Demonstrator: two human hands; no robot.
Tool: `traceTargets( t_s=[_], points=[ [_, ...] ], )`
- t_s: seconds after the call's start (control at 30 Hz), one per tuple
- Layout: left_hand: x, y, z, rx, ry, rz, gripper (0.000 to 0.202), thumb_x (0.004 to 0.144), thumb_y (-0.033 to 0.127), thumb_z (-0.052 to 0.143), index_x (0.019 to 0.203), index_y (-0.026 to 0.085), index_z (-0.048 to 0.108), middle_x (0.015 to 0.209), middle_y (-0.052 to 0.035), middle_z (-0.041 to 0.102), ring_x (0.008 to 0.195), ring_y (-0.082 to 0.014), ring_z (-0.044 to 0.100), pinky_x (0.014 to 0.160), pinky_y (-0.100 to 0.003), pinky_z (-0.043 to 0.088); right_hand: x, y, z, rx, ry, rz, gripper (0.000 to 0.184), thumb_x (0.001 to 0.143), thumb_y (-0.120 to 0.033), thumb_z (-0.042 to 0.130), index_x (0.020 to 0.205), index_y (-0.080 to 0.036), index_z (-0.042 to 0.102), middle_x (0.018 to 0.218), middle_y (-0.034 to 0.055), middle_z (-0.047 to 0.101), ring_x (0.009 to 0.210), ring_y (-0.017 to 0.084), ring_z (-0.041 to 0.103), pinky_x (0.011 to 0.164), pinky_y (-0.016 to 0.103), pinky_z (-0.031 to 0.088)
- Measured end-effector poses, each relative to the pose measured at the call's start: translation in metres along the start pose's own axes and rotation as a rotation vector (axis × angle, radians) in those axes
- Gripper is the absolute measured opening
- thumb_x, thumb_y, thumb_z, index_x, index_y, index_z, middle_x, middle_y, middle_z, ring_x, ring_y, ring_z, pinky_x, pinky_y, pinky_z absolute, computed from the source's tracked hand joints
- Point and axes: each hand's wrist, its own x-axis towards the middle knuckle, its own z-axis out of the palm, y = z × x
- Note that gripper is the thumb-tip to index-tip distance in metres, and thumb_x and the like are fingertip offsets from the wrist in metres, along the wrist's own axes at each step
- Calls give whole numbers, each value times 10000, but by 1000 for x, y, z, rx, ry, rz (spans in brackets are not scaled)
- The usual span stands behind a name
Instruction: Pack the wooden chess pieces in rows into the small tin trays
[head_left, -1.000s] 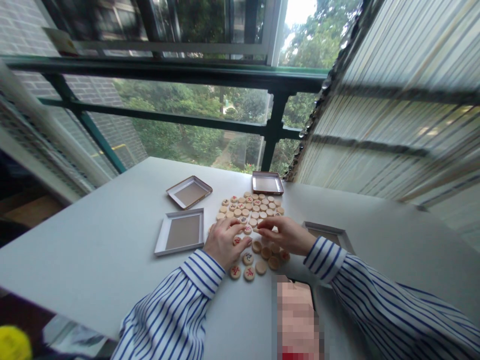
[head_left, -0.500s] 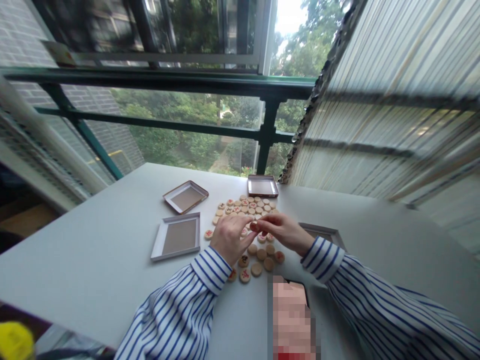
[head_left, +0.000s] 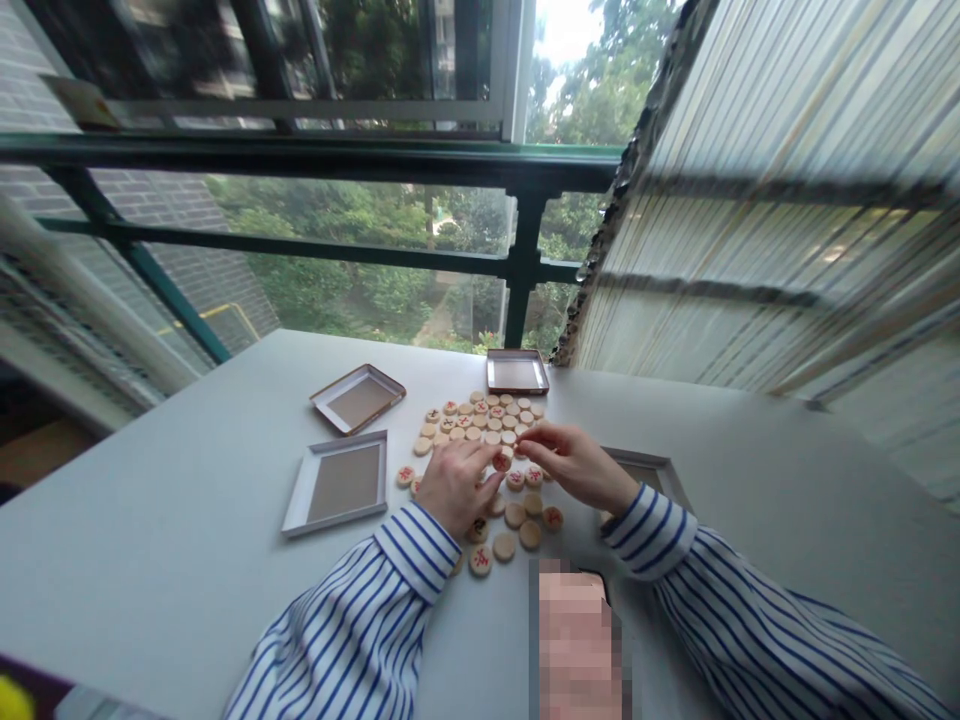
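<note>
My left hand [head_left: 459,484] pinches a round wooden Chinese chess piece [head_left: 502,459] between thumb and fingers, tilted so that its red-marked face shows. Just to the right is my right hand [head_left: 576,464], thumb and forefinger drawn together close to that piece; what lies between these fingertips, if anything, is too small to make out. Under and around both hands, many more pieces are spread on the table. Some, like one piece [head_left: 481,559], have red characters, a few have dark ones, and others, like a plain piece [head_left: 504,547], show blank faces.
On the white table [head_left: 187,500] lie shallow box parts: one tray [head_left: 386,470] left, a brown-edged one [head_left: 322,402] behind it, another [head_left: 517,391] at the back, and one [head_left: 671,470] beyond my right wrist. A blurred-out phone-like object [head_left: 577,640] lies in front. A string curtain [head_left: 720,250] hangs right.
My right fingertips have parted slightly from the piece in my left hand, and its red face now shows more. The camera has shifted a little.
</note>
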Motion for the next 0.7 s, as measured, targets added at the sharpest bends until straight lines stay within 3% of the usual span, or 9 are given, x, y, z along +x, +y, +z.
traceTargets(
  t_s=[0.33, 0.7],
  points=[
    [-1, -4, 0, 13, -59, -48, 182, 714, 222, 600, 893, 191, 604, 867, -48, 640, 816, -189, 556, 746, -349, 422, -2, 5, -7, 72, 49, 34, 285, 804, -368, 465, 925, -148, 600, 882, 61, 650, 787, 159, 576, 696, 296, 448],
    [-2, -6, 1, 104, -128, -59, 174, 746, 333, 561, 852, 226, 648, 974, -61, 547, 936, -217, 479, 805, -391, 410, -5, 7, -3, -138, -8, -35, 246, 819, -325, 458, 915, -169, 623, 798, 30, 635, 679, 121, 535, 618, 244, 412]
  ],
)
